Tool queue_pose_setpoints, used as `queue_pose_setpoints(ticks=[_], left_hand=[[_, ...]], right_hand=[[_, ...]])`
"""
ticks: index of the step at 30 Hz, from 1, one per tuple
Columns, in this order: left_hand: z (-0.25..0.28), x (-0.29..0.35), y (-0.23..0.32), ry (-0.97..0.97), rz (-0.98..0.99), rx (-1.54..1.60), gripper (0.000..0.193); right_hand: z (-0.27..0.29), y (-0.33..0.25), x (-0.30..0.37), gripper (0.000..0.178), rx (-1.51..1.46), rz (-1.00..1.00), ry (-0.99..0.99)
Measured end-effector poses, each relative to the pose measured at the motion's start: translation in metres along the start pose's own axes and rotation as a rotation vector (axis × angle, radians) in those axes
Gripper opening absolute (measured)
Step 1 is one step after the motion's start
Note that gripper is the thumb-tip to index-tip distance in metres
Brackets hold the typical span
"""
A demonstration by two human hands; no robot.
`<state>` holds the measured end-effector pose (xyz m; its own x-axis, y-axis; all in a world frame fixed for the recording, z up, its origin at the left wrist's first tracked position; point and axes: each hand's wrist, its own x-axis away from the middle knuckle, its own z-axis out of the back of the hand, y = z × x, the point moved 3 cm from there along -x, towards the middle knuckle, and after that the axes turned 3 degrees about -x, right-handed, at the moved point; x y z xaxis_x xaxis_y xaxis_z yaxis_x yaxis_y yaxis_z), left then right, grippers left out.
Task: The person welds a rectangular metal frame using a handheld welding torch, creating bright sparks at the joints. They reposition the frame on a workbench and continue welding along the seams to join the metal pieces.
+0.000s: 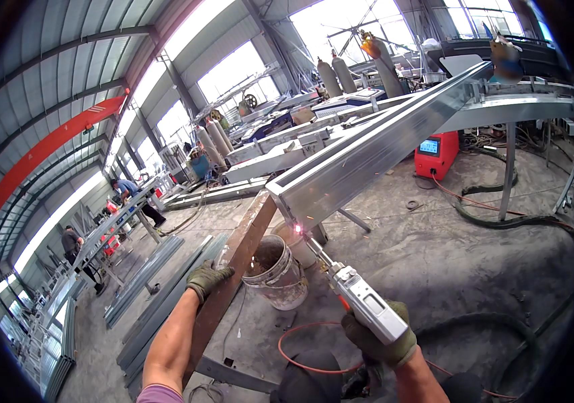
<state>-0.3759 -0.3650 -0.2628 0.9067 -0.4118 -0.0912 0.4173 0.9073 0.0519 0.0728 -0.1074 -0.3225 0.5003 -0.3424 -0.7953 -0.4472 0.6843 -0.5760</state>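
Note:
My right hand (384, 332), in an olive work glove, is closed around a grey-and-white handheld welding gun (367, 305). Its nozzle points up and left at the lower corner of a long silver metal frame (374, 154). A bright pink-white glow with a few sparks shows at that corner. My left hand (209, 279), gloved alike, grips the left edge of a brown, rust-stained metal beam (240, 248). The upper end of this beam meets or lies just under the near end of the frame; I cannot tell which.
A dirty bucket (280, 279) stands beside the brown beam. Right of the frame sits a red machine (436, 154) with a screen. A dark hose (475, 215) and an orange cable (287, 339) cross the floor. Metal profiles (142, 275) lie left. Two people work farther off.

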Motion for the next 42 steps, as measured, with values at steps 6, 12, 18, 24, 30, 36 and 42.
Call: queue_pose_setpoints(ticks=[6, 12, 18, 24, 30, 36, 42], left_hand=[[0.004, 0.001, 0.006, -0.031, -0.003, 0.016, 0.111], [0.006, 0.007, 0.006, 0.031, -0.020, 0.041, 0.105], [-0.002, -0.002, -0.009, -0.009, 0.002, 0.001, 0.113], [0.001, 0.000, -0.001, 0.001, 0.012, -0.018, 0.115], [0.007, 0.005, 0.007, -0.037, 0.015, -0.013, 0.115], [0.004, 0.006, 0.005, 0.001, 0.021, -0.028, 0.116], [0.006, 0.007, 0.008, -0.009, 0.017, -0.033, 0.116]], right_hand=[[0.006, -0.005, -0.011, 0.010, -0.056, 0.072, 0.093], [0.001, 0.003, -0.014, 0.019, 0.040, 0.134, 0.087], [-0.004, 0.011, -0.014, 0.021, 0.092, 0.248, 0.078], [-0.005, 0.012, -0.018, 0.023, -0.006, 0.173, 0.092], [-0.009, 0.014, -0.020, 0.024, -0.049, 0.145, 0.080], [-0.008, 0.010, -0.021, 0.022, -0.050, 0.165, 0.091], [-0.007, 0.006, -0.023, 0.022, -0.025, 0.115, 0.067]])
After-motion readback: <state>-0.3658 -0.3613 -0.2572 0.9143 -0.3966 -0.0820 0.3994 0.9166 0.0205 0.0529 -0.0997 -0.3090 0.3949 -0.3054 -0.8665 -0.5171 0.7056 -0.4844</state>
